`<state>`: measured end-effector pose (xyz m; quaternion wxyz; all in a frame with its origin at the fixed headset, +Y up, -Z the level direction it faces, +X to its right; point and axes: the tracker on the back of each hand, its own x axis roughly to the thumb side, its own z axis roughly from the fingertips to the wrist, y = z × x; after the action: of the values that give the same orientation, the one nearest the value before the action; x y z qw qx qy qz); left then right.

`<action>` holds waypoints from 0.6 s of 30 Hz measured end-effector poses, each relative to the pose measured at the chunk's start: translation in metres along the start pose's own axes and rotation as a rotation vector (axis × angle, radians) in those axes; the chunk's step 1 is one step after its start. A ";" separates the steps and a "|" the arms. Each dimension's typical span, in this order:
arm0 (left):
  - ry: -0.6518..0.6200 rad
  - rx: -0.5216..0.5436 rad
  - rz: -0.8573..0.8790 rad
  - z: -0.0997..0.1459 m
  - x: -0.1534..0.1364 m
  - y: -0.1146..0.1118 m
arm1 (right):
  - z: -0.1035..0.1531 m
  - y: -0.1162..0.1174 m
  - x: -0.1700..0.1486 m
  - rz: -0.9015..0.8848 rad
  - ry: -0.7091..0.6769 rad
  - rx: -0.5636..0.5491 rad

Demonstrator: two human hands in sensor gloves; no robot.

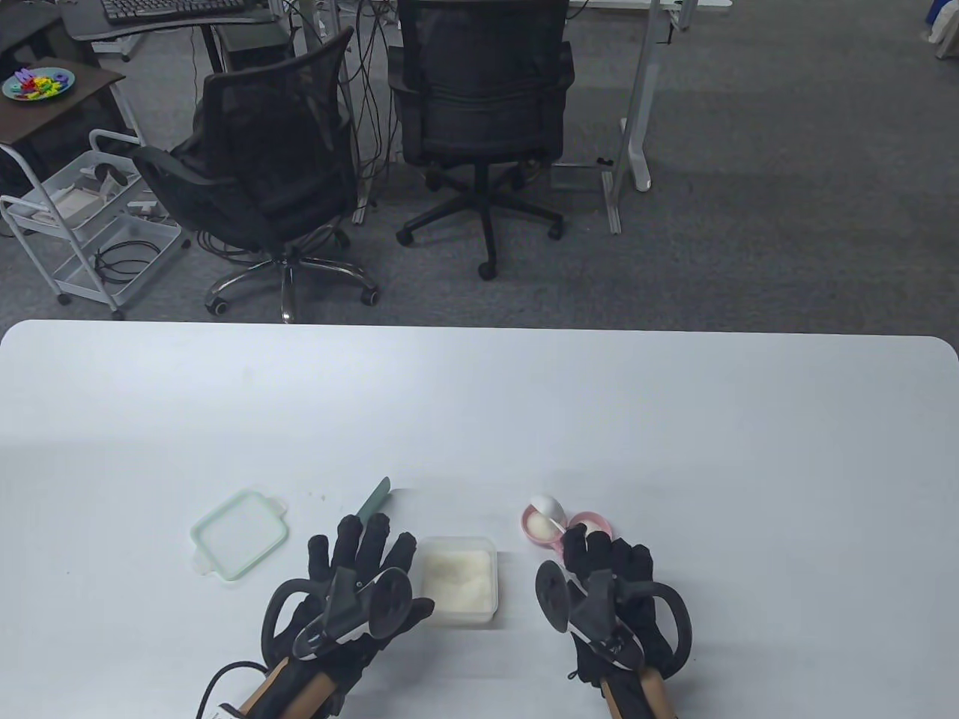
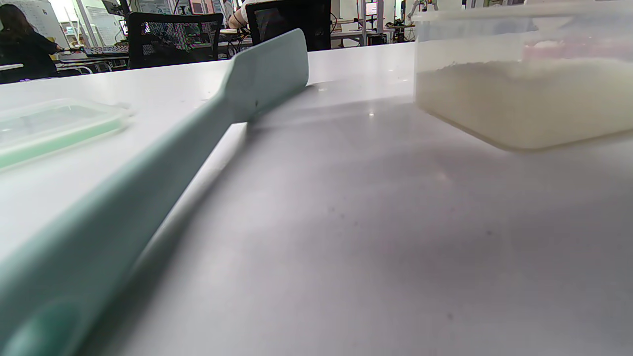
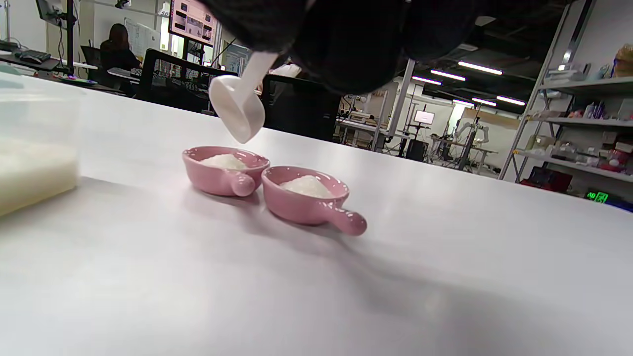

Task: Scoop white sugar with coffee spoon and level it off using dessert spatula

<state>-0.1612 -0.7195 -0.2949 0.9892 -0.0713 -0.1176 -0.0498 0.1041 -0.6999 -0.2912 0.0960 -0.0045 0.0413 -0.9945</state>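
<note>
at 3 o'clock of the sugar container (image 1: pixel 457 578), both pink dishes (image 3: pixel 225 170) already hold sugar, the right hand (image 1: pixel 607 569) pinches the emptied coffee spoon (image 3: pixel 237 106) above them, while the open left hand (image 1: pixel 359 558) rests on the dessert spatula (image 2: pixel 198 133)

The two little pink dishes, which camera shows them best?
The right wrist view: both pink dishes sit side by side, each with a mound of sugar, the white spoon above them. The table view shows them small, partly hidden behind the right hand. The left wrist view shows only a pink blur through the sugar container.
</note>
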 end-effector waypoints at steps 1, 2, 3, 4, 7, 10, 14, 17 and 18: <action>-0.001 0.000 0.000 0.000 0.000 0.000 | 0.001 -0.001 0.002 0.016 -0.006 -0.004; -0.001 0.000 0.000 0.000 0.000 0.000 | 0.002 -0.001 0.005 0.041 -0.010 -0.013; 0.000 -0.001 0.000 0.000 0.000 0.000 | 0.002 -0.002 0.007 0.063 -0.015 -0.023; 0.000 0.000 0.003 0.000 -0.001 0.000 | 0.003 -0.003 0.009 0.074 -0.021 -0.030; 0.003 0.004 0.008 0.000 -0.002 0.000 | 0.004 -0.003 0.013 0.086 -0.029 -0.039; 0.005 0.004 0.008 0.000 -0.002 0.000 | 0.004 -0.003 0.013 0.078 -0.035 -0.036; 0.006 0.004 0.011 0.000 -0.003 0.000 | 0.004 -0.005 0.011 0.027 -0.040 -0.045; 0.009 0.005 0.011 0.000 -0.003 0.000 | 0.004 -0.006 0.003 -0.100 -0.046 -0.040; 0.010 0.005 0.011 0.000 -0.004 0.000 | 0.003 -0.005 -0.003 -0.218 -0.052 -0.034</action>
<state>-0.1646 -0.7191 -0.2962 0.9902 -0.0694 -0.1123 -0.0445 0.1059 -0.6944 -0.2880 -0.0119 -0.0362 0.0549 -0.9978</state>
